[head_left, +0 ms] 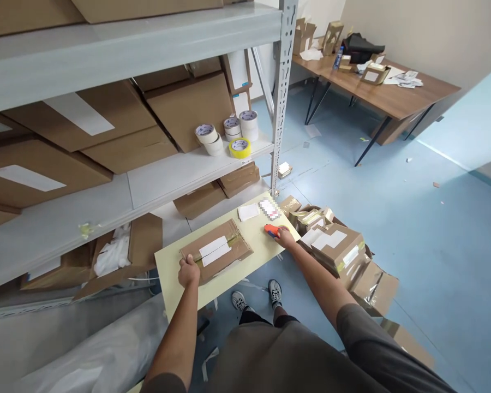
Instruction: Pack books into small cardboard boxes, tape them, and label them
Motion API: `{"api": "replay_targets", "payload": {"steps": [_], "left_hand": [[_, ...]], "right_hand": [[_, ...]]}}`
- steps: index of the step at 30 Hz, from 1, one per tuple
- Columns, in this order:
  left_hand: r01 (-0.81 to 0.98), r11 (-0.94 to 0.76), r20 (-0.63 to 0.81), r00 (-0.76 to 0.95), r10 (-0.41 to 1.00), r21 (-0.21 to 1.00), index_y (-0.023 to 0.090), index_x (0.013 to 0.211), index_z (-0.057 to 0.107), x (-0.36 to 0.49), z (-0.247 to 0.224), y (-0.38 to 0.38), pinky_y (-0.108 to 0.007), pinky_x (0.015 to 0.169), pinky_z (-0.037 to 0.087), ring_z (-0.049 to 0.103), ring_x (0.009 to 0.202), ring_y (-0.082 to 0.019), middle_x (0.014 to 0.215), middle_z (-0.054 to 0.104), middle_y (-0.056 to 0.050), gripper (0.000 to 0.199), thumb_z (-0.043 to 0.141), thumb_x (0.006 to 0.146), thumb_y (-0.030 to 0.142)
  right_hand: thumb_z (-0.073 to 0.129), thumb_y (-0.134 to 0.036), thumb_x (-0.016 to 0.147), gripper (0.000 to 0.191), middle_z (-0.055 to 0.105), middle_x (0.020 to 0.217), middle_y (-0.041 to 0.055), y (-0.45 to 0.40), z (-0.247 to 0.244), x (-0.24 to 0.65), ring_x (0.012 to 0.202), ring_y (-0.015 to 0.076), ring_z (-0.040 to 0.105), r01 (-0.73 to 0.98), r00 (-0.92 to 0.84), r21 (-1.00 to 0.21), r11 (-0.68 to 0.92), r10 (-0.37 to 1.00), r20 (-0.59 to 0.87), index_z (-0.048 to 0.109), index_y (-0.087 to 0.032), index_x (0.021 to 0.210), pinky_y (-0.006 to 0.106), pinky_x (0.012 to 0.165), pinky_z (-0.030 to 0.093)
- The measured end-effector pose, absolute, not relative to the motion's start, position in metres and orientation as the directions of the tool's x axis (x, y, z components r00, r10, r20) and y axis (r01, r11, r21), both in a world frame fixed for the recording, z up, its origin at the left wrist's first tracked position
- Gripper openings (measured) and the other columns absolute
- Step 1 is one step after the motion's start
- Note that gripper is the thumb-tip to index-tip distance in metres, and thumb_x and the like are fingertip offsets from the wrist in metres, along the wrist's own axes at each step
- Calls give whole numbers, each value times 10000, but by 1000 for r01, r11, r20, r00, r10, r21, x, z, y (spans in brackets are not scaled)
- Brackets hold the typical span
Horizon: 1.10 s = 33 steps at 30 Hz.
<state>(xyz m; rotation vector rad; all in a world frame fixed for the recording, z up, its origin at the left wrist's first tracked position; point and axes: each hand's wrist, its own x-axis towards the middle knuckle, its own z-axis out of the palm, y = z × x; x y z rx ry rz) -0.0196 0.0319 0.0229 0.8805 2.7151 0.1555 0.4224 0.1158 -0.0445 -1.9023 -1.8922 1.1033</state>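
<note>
A flat cardboard box [242, 246] with a white label [215, 251] and strips of tape lies on the pale yellow board [219, 292]. My left hand [189, 271] is closed on the box's near left corner, its thumb on top. At the right end of the board, my right hand [285, 239] is wrapped around an orange tape dispenser [271, 230] with a blue part. A yellowish curve, probably its tape roll, shows behind the fingers. White paper slips [248, 212] and a blurred-out sheet [269, 208] lie beyond the box.
A grey metal shelf [196, 164] holds large cartons and several tape rolls [240, 147]; its upright [284, 82] stands just past the board. Cardboard boxes [337, 243] are piled on the floor at right. A brown table [417, 95] with clutter stands farther back.
</note>
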Motion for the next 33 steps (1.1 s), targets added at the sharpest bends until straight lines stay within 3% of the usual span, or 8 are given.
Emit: {"api": "replay_targets", "payload": {"steps": [4, 8, 13, 19, 22, 26, 30, 33], "left_hand": [[569, 806, -217, -776, 592, 165, 203, 1258, 605, -23, 19, 30, -474, 830, 573, 755, 1052, -403, 1132, 789, -221, 547, 264, 1067, 585], [570, 810, -226, -778, 586, 138, 196, 1275, 601, -25, 17, 30, -480, 823, 574, 759, 1028, -406, 1118, 787, -223, 571, 241, 1071, 589], [560, 811, -246, -772, 586, 173, 188, 1311, 587, -19, 17, 30, -495, 861, 565, 758, 1039, -402, 1128, 782, -225, 570, 241, 1080, 578], [524, 811, -295, -757, 583, 261, 182, 1344, 574, -11, 22, 27, -483, 899, 542, 754, 1073, -387, 1139, 781, -230, 556, 234, 1092, 542], [503, 804, -309, -746, 590, 318, 161, 1376, 564, -9, 24, 25, -488, 923, 529, 745, 1102, -388, 1172, 771, -246, 561, 214, 1101, 502], [461, 773, -301, -735, 608, 436, 165, 1468, 523, -7, 23, 20, -475, 964, 519, 718, 1181, -372, 1287, 739, -237, 562, 225, 1107, 475], [373, 720, -280, -741, 611, 585, 166, 1586, 444, -5, 25, 14, -474, 1053, 500, 648, 1317, -355, 1512, 613, -220, 577, 297, 1103, 444], [372, 648, -160, -776, 610, 665, 148, 1549, 524, -2, 35, 9, -472, 1185, 419, 479, 1501, -342, 1635, 490, -205, 555, 401, 1080, 417]], "right_hand": [[681, -239, 903, 238, 723, 1182, 156, 113, -73, 404, 1144, 323, 671, 782, -53, -573, -247, 889, -455, 693, -172, 1132, 389, 1019, 489], [590, -259, 963, 265, 710, 1236, 166, 115, -85, 393, 1224, 331, 641, 785, 52, -538, -309, 897, -439, 657, -167, 1203, 452, 1105, 447], [531, -361, 1031, 347, 733, 1163, 191, 116, -61, 396, 1087, 332, 696, 772, 36, -557, -307, 896, -443, 596, -138, 1289, 422, 963, 513], [495, -532, 1045, 530, 681, 1345, 193, 115, 9, 354, 1164, 346, 676, 656, -196, -754, -34, 957, -213, 507, -178, 1440, 418, 949, 516], [596, -586, 997, 614, 720, 1286, 145, 117, 44, 301, 1133, 330, 690, 572, -409, -810, 132, 901, -143, 506, -217, 1480, 395, 938, 517], [726, -639, 917, 674, 769, 1137, 130, 119, 71, 237, 1028, 325, 717, 551, -625, -792, 262, 759, -184, 593, -206, 1416, 358, 868, 513], [742, -648, 903, 641, 775, 1117, 148, 119, 78, 215, 1014, 337, 725, 606, -667, -730, 315, 702, -251, 646, -189, 1339, 348, 843, 502], [718, -619, 926, 557, 778, 1057, 120, 121, 77, 220, 948, 305, 728, 621, -669, -723, 303, 685, -288, 664, -198, 1287, 329, 817, 500]]}}
